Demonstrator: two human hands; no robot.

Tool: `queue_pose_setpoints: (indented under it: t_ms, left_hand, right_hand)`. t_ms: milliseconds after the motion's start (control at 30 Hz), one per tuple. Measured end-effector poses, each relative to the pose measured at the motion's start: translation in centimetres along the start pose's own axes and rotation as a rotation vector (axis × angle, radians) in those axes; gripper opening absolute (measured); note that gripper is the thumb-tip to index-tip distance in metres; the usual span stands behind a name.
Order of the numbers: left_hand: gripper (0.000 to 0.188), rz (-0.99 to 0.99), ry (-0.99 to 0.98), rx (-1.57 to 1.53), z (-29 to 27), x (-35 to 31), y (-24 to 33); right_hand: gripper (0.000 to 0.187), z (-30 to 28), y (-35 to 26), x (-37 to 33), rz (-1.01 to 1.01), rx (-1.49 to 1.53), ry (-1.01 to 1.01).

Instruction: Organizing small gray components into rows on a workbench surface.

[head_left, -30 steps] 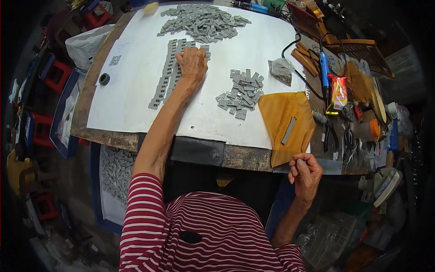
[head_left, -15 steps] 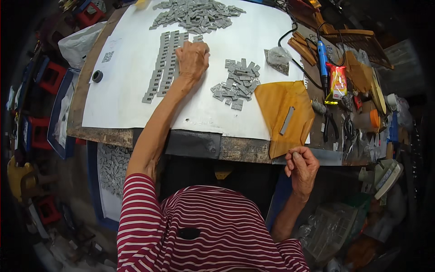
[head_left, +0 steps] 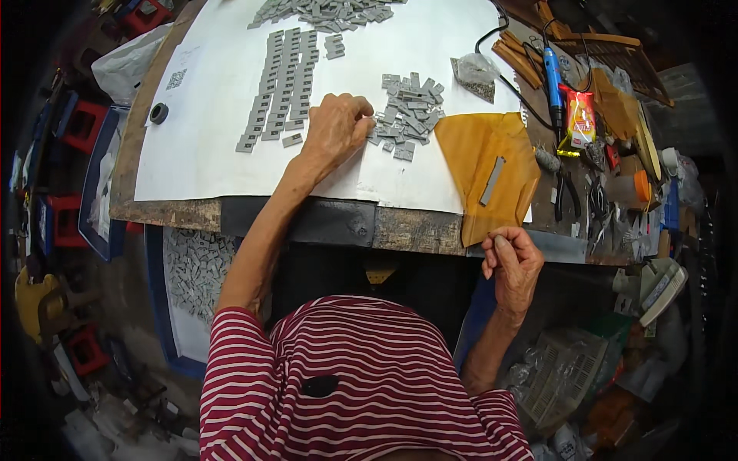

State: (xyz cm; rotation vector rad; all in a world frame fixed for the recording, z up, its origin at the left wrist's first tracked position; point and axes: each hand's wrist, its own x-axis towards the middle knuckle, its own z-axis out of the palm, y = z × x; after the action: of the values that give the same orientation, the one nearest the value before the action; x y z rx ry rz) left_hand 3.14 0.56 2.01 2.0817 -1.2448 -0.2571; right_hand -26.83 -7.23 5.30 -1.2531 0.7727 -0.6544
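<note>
On the white sheet, my left hand [head_left: 335, 127] rests with curled fingers, its fingertips at the left edge of a small pile of flat grey pieces [head_left: 415, 107]. Whatever it may hold is hidden by the fingers. Left of it lie overlapping rows of the grey pieces [head_left: 284, 81], and one loose grey piece [head_left: 292, 140] sits beside my wrist. A short row of the pieces [head_left: 334, 46] lies beyond. At the table's front edge my right hand [head_left: 513, 265] is pinched, thumb against fingers, beside brown paper [head_left: 480, 165] bearing a narrow grey strip [head_left: 492, 181].
A larger heap of grey pieces [head_left: 323, 11] lies at the far side. To the right are a blue pen-shaped tool [head_left: 552, 77] with a cable, a red-yellow packet [head_left: 579, 119] and pliers [head_left: 567, 198]. A black ring [head_left: 158, 113] sits at left; a blue-rimmed tray [head_left: 163, 307] is below.
My left hand has come nearer and right, from the short row to the small pile, uncovering that row. My right hand keeps its pinch. The whole view has shifted slightly.
</note>
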Motion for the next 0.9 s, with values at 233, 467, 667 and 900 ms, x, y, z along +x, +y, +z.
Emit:
queue_pose_setpoints:
  t_ms: [233, 467, 667, 900]
  left_hand:
    - [0.023, 0.075, 0.066, 0.083, 1.1, -1.0, -0.4]
    - [0.022, 0.161, 0.183, -0.168, 1.9, -1.0, -1.0]
    - [0.021, 0.141, 0.157, -0.157, 1.4, -1.2, -0.2]
    - [0.019, 0.108, 0.075, -0.230, 2.0, -1.4, 0.6]
  right_hand:
    - [0.009, 0.7, 0.1, -0.2, 0.014, -0.039, 0.019]
    - [0.010, 0.7, -0.5, 0.4, 0.001, -0.134, 0.045]
    - [0.013, -0.8, -0.8, 3.5, -0.064, -0.254, 0.115]
    - [0.015, -4.0, 1.3, 10.2, -0.269, -0.628, 0.214]
